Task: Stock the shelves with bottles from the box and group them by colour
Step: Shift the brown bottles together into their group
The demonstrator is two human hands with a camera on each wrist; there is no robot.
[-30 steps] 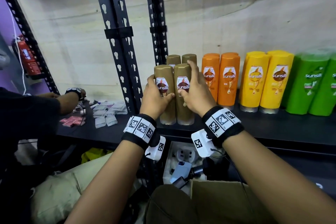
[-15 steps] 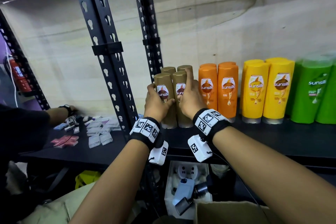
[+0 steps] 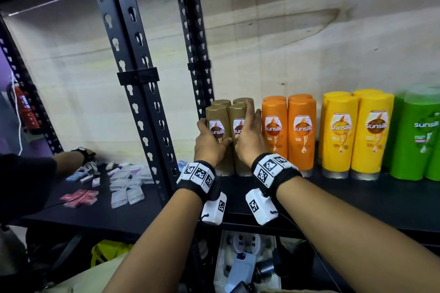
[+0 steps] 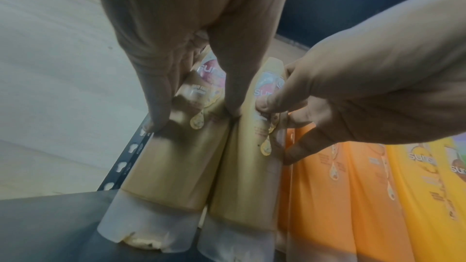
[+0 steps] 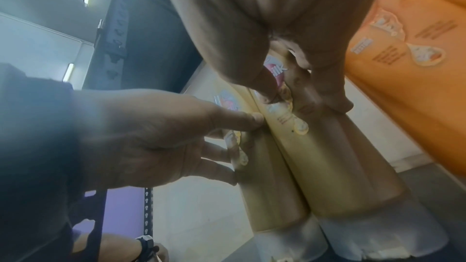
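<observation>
Together, both hands (image 3: 228,143) clasp two smooth, glossy brown bottles (image 3: 225,150) upright.

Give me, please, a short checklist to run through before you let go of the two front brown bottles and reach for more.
1. Left hand grips the front-left brown bottle: ok.
2. Right hand grips the front-right brown bottle: ok.
3. Both front bottles upright, caps down on the shelf: ok.
4. Brown group stands together, two behind and two in front, apart from the orange bottles: ok.
5. Colour order along the shelf: brown, orange, yellow bottles, green bottles, none mixed: ok.
6. Bottles left in the box: cannot tell, the box's inside is out of view.
</observation>
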